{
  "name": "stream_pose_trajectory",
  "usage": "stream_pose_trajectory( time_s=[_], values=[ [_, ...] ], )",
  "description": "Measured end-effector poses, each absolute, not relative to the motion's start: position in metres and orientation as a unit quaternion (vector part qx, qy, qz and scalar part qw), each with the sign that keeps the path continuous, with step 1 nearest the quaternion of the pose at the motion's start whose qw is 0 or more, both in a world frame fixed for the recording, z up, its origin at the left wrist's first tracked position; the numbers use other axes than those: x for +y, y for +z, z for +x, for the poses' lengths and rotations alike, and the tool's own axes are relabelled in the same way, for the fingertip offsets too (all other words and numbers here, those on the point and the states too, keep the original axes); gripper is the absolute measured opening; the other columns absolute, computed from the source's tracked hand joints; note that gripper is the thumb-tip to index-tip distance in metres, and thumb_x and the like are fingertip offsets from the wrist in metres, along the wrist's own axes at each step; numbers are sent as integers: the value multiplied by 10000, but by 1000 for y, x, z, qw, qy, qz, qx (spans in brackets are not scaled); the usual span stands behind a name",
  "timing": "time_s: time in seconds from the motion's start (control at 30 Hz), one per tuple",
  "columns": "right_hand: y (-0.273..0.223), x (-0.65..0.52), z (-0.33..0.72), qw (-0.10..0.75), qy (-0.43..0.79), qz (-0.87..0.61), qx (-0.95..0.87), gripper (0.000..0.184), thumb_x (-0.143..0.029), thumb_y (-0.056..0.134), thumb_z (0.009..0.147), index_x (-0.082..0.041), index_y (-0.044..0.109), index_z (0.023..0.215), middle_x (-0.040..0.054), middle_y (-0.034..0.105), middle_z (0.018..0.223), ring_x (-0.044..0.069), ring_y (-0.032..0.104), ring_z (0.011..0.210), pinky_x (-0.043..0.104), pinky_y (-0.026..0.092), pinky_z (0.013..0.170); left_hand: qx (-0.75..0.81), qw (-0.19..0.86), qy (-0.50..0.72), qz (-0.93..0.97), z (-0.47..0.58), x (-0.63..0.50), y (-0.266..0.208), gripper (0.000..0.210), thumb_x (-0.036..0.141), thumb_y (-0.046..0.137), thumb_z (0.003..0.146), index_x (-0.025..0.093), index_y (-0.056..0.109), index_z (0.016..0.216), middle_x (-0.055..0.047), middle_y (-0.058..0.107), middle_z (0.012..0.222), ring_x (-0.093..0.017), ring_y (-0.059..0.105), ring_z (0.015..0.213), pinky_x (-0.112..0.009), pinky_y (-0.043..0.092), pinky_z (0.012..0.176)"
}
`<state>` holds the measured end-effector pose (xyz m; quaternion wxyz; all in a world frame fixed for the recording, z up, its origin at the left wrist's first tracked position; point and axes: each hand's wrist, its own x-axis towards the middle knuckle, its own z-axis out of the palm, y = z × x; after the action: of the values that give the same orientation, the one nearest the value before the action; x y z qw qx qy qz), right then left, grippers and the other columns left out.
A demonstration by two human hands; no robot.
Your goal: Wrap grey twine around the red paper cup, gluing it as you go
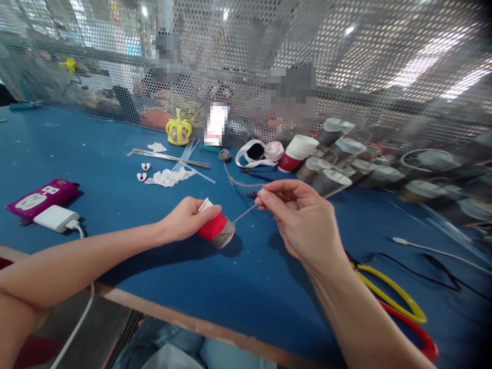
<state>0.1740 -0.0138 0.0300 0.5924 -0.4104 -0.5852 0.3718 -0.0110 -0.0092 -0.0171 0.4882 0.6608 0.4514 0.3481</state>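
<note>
My left hand (192, 218) is closed round a red paper cup (212, 225), which lies tilted above the blue table. Grey-brown yarn covers the cup's lower end, the one pointing right and down. From there a taut strand of yarn (246, 212) runs up to my right hand (295, 210), where thumb and forefinger pinch it. The strand continues behind those fingers to a small ball of yarn (225, 155) further back on the table. A dark-tipped tool (251, 195) lies just beyond my right hand, partly hidden by it.
Scissors with yellow and red handles (388, 289) lie beside my right forearm. Stacked white cups (302, 151) and several yarn-wrapped cups (331, 182) stand at the back right. A purple power strip (44, 200) with a white charger is at left. Perforated metal mesh (238, 61) borders the table's back.
</note>
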Motion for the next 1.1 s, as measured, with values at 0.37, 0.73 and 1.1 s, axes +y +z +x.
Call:
stream_pose_trajectory(
  time_s=[0.37,0.73,1.1],
  values=[
    [21,-5,175,578,340,-445,-594,85,-161,662,666,-187,603,721,-40,614,598,70,573,544,197,483,561,397,510,356,675,-8,-22,-11,403,447,446,781,123,462,542,36,378,502,-59,303,471,-174,254,439],
    [19,-6,172,542,352,-468,-603,79,-186,655,663,-173,594,712,-34,605,577,80,564,537,211,481,550,339,437,409,726,-12,-28,-9,384,329,447,808,130,422,481,47,319,449,-46,241,429,-171,197,385],
    [15,-8,168,490,375,-486,-619,75,-206,636,668,-173,581,707,-25,598,587,99,571,551,242,484,571,267,348,463,770,-14,-28,-8,412,241,453,823,138,318,447,58,251,431,-30,200,394,-176,164,362]
  ],
)
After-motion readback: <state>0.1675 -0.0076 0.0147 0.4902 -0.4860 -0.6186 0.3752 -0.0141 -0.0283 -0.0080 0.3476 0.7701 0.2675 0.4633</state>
